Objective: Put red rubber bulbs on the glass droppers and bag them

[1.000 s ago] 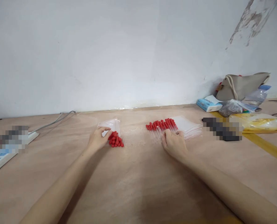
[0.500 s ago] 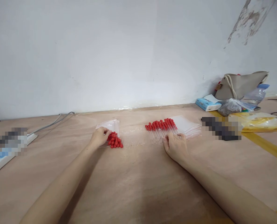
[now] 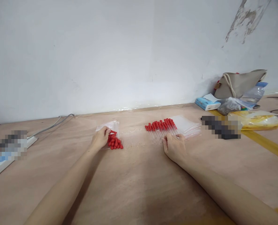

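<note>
My left hand (image 3: 101,137) pinches a red rubber dropper bulb (image 3: 113,132) between thumb and fingertips, its neck pointing right. Just below is a pile of red bulbs (image 3: 115,143) lying on small zip bags (image 3: 113,125). To the right of the pile, thin clear tubes (image 3: 132,141) lie side by side on the table. My right hand (image 3: 175,146) rests at the lower ends of a row of red-topped droppers (image 3: 162,125), its fingers curled. What those fingers hold, if anything, is hidden. A stack of clear zip bags (image 3: 187,125) lies behind that hand.
A power strip (image 3: 14,157) with a grey cable is at the left. On the right are a blue tissue pack (image 3: 207,102), a beige bag (image 3: 241,83), a yellow plastic packet (image 3: 258,121) and a dark, blurred object (image 3: 220,128). A white wall (image 3: 106,56) bounds the table's back.
My left hand has raised one red bulb slightly off the pile, and its neck now shows. My right hand stays by the droppers. The whole view has shifted a little.
</note>
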The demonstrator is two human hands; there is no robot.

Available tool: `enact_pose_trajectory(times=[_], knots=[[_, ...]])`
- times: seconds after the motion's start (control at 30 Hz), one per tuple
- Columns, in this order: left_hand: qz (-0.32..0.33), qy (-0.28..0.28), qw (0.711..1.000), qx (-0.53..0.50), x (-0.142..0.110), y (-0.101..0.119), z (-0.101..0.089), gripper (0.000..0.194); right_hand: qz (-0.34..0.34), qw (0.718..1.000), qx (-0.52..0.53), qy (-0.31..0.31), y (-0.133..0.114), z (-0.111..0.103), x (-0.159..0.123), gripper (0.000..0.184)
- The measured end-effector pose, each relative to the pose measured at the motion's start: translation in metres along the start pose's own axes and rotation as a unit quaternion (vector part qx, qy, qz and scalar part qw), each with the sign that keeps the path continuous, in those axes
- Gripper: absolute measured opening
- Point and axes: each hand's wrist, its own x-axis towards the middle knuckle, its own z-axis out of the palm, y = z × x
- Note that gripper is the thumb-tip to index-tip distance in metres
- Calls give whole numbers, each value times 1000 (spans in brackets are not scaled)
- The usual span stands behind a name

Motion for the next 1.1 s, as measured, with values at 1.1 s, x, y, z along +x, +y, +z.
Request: enact_pose_trajectory(times=[1.1], knots=[[129, -177, 861, -460, -102, 82, 42, 24, -190, 952, 238, -18, -28, -16, -9, 22]])
